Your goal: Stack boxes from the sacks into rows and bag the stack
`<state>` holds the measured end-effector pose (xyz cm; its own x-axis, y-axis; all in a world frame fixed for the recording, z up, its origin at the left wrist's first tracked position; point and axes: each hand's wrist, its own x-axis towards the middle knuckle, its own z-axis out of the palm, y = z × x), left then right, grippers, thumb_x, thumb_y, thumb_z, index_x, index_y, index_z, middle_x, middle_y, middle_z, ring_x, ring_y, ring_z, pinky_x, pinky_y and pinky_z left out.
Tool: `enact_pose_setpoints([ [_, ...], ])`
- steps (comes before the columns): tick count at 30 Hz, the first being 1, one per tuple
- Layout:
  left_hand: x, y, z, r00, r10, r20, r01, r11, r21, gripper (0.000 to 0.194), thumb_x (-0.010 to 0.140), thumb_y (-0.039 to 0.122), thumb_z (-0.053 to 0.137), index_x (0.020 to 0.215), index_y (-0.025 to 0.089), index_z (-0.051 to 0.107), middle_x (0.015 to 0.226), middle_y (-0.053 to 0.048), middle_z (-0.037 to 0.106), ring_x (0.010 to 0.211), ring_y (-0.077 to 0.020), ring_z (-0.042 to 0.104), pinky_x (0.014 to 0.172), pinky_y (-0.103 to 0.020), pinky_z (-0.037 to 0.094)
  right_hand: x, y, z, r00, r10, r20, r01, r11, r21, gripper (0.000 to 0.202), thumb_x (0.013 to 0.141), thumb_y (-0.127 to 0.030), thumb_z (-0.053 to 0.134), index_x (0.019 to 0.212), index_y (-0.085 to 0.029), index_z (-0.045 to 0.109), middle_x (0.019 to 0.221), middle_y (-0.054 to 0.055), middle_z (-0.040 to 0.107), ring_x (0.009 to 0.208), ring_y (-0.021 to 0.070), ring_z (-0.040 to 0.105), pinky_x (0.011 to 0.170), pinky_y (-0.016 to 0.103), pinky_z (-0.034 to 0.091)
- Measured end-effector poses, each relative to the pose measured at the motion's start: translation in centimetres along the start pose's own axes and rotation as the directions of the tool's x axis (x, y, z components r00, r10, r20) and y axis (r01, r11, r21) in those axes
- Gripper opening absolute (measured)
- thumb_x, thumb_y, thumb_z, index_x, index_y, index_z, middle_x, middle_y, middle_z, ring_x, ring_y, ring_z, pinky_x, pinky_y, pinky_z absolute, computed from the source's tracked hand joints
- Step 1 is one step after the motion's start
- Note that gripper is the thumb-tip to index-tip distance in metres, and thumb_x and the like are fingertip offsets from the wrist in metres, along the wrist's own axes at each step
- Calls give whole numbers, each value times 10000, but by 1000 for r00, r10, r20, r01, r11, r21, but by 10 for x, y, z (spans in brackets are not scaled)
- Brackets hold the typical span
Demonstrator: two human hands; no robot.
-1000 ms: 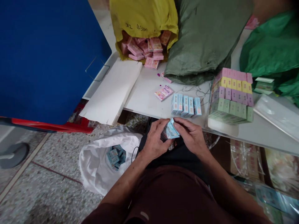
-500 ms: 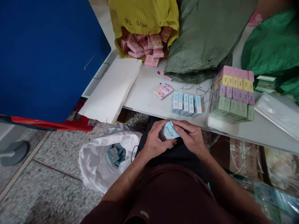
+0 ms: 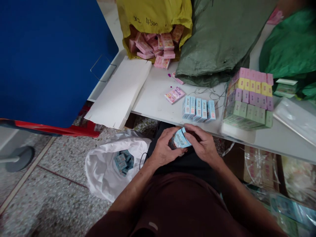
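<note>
Over there, above a dark lap (image 3: 184, 167), a small blue box (image 3: 180, 139) sits held — left hand (image 3: 164, 145) curled round one side, right hand (image 3: 203, 142) gripping the other.

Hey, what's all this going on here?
A person's left hand and right hand together hold a small light-blue carton. Nearby, a row of five light-blue cartons stands on the white table, beside a block of pink, yellow, purple and green cartons. On the speckled floor, an open white sack holds more blue cartons.
</note>
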<state>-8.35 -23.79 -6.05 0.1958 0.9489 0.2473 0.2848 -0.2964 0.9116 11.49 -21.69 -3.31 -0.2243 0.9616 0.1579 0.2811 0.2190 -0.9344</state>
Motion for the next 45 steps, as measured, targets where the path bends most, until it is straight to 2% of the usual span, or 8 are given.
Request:
enact_pose_setpoints([
  [3, 0, 0, -3, 998, 28, 60, -28, 1000, 3, 830, 758, 263, 914, 1501, 299, 548, 1414, -105, 632, 1320, -302, 590, 1155, -511, 480, 10, -5, -25, 978, -42, 206, 55, 997, -55, 405, 1031, -358, 614, 1428, -288, 652, 1218, 64, 742, 1056, 216, 709, 957, 375, 586],
  [6, 1, -1, -6, 992, 41, 118, -43, 999, 12, 826, 772, 253, 899, 1514, 301, 537, 1432, -114, 623, 1330, -310, 587, 1155, -531, 483, 20, -11, -43, 931, -36, 362, 63, 996, -64, 345, 1026, -353, 613, 1355, -283, 691, 1195, 61, 748, 1036, 220, 708, 948, 376, 586],
  [14, -2, -2, -12, 970, 14, 243, -21, 999, 25, 771, 755, 191, 884, 1459, 292, 584, 1391, -105, 654, 1302, -306, 602, 1137, -533, 495, 32, -10, -54, 837, 132, 531, -104, 991, -82, 229, 989, -415, 661, 1141, -262, 740, 981, 25, 756, 834, 180, 669, 769, 322, 577],
  [16, -3, -3, -12, 968, 9, 252, -18, 999, 34, 781, 748, 188, 888, 1459, 293, 583, 1387, -104, 655, 1297, -303, 605, 1130, -528, 499, 33, -7, -52, 839, 159, 520, -154, 987, -53, 190, 971, -397, 685, 1075, -252, 750, 953, 19, 747, 810, 168, 660, 756, 306, 560],
  [20, -5, -6, -10, 965, 10, 262, -17, 1000, 24, 801, 734, 190, 900, 1462, 288, 580, 1390, -102, 654, 1292, -294, 608, 1127, -516, 503, 31, -2, -45, 884, 163, 439, -180, 984, -1, 126, 951, -343, 701, 954, -245, 781, 991, 22, 736, 887, 170, 674, 818, 302, 549],
  [26, -8, -14, -5, 971, -6, 237, 6, 1000, 2, 820, 712, 211, 918, 1461, 279, 589, 1378, -115, 665, 1287, -309, 616, 1125, -539, 505, 19, 8, -32, 917, 202, 344, -259, 957, 129, 153, 931, -372, 734, 950, -242, 811, 1033, 42, 721, 859, 176, 692, 770, 320, 597],
  [33, -9, -15, -5, 978, -2, 208, 15, 998, -60, 801, 706, 201, 926, 1440, 277, 613, 1362, -108, 682, 1268, -296, 630, 1120, -530, 503, 9, 15, -24, 944, 216, 249, -261, 951, 166, 158, 931, -380, 750, 981, -249, 822, 1049, 47, 735, 889, 180, 702, 779, 316, 608],
  [45, -17, -20, -3, 979, -18, 202, 27, 999, -43, 803, 699, 234, 938, 1436, 261, 620, 1373, -123, 672, 1271, -310, 630, 1127, -531, 497, 4, 18, -14, 975, 136, 176, -152, 985, 79, 126, 934, -322, 733, 985, -274, 839, 1052, 42, 760, 971, 199, 709, 863, 339, 580],
])
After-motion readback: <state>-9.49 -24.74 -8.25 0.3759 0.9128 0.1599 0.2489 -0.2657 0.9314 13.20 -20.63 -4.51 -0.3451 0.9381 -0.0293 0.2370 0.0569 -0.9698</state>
